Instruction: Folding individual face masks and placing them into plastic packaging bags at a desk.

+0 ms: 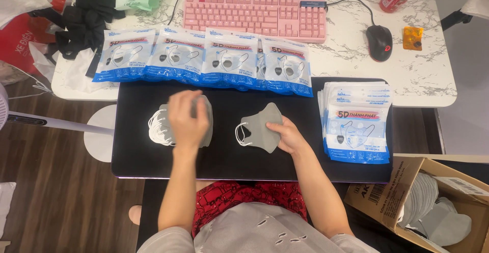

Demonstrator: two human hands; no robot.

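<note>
Item: left hand [187,118], palm down, fingers loosely spread and slightly blurred, lying on top of a stack of grey face masks [204,125] with white ear loops showing at the stack's left edge; whether the fingers pinch any mask cannot be told. Item: right hand [290,137], fingers flat and pressing the right end of a single grey mask [261,127], which lies flat near the middle of the black mat [224,164], its white ear loops at its left end; the hand is open, pressing rather than gripping. The two mask lots lie apart, stack to the left, single mask to the right. Item: black mat, set on the near part of the counter [433,80], a white marbled top. Item: row of printed mask pouches [204,59], blue and white, overlapping along the mat's far edge. Item: pile of empty-looking pouches [356,125] of the same kind, at the mat's right end, just beside the right hand. Item: pink keyboard [254,16] behind the pouch row. Item: black mouse [379,43], right of the keyboard. Item: open cardboard box [392,192], lower right, off the counter, holding more grey masks.
</note>
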